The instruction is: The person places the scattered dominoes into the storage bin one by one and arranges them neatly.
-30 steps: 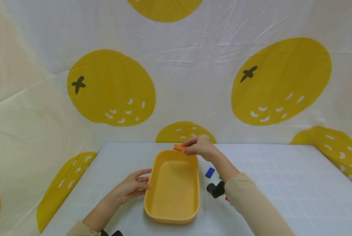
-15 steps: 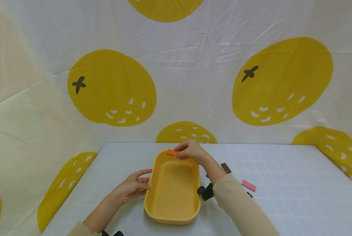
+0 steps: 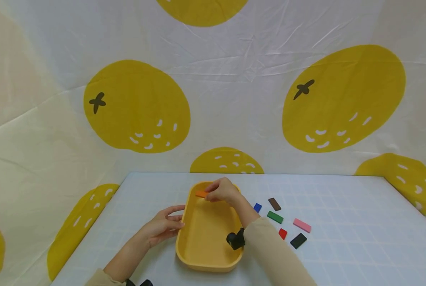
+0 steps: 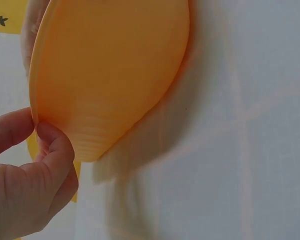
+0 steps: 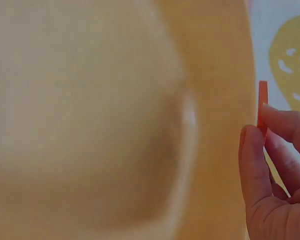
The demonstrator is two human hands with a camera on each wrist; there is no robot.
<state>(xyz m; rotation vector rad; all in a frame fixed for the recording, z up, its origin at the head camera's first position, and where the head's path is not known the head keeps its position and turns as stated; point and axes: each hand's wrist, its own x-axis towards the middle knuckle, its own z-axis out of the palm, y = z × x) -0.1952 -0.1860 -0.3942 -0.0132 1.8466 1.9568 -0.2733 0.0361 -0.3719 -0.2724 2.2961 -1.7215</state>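
A deep yellow plastic tub (image 3: pixel 202 242) stands on the table with its floor bare. My left hand (image 3: pixel 164 225) holds its left side; in the left wrist view the thumb and a finger pinch the tub's rim (image 4: pixel 33 85). Over the far end of the tub, my right hand (image 3: pixel 221 191) pinches a thin orange rectangular block (image 3: pixel 200 194) between thumb and fingers. The right wrist view shows the orange block (image 5: pixel 262 102) edge-on at the fingertips, apart from the tub floor.
Right of the tub lie small flat blocks: blue (image 3: pixel 257 207), brown (image 3: pixel 274 204), green (image 3: pixel 275 217), pink (image 3: pixel 302 225), red (image 3: pixel 282 234) and black (image 3: pixel 298 240). A fruit-printed cloth (image 3: pixel 234 99) hangs behind the pale checked table (image 3: pixel 359 222).
My right hand has moved left and toward me with the orange block, from above the far rim to inside the tub's outline. The loose blocks have come into view. My left hand stays put.
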